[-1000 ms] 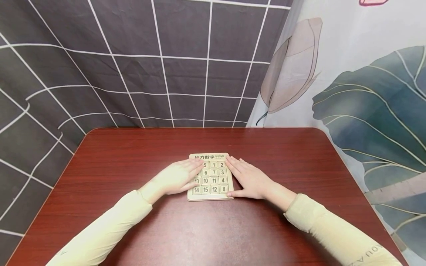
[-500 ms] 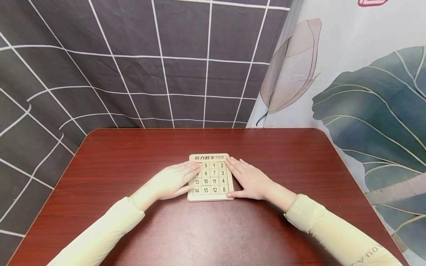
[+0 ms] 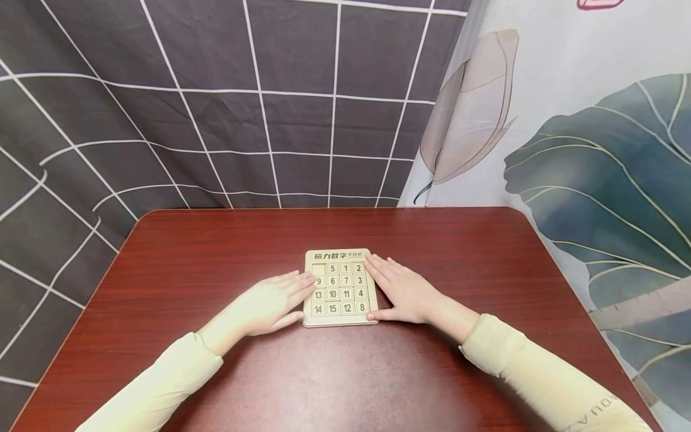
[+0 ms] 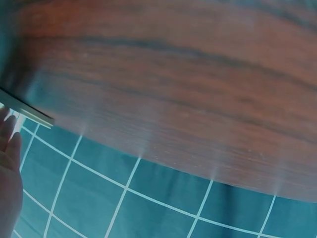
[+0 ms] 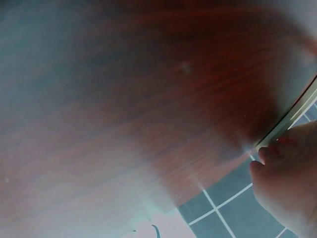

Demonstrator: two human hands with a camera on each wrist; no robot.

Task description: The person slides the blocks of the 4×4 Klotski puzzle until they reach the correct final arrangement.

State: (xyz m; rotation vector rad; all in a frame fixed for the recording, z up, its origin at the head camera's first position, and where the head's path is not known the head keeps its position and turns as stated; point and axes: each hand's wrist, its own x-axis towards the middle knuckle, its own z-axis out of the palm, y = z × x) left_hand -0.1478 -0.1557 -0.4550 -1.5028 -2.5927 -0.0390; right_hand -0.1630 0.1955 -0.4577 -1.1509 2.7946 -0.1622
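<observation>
A pale number sliding puzzle (image 3: 341,254) lies flat on the table, its numbered tiles in rows and an empty slot at the top left corner. From the left, my left hand (image 3: 272,302) reaches it with straight fingers, the fingertips overlapping the frame beside tile 9 and the thumb near the lower left edge. My right hand (image 3: 407,292) rests along the right edge, fingers extended at the upper corner and thumb on the lower one. In the left wrist view the left hand (image 4: 9,183) shows beside the puzzle's edge (image 4: 27,110); the right wrist view shows the right hand (image 5: 290,173) against it.
The reddish-brown wooden table (image 3: 345,378) surrounds the puzzle. Behind it hangs a dark cloth (image 3: 216,120) with a white grid, and a leaf-patterned curtain (image 3: 604,168) stands at the right.
My left hand has drawn back to the left and down, off the puzzle's left column, uncovering tiles 9 and 13 and the empty slot. The right hand stays in place.
</observation>
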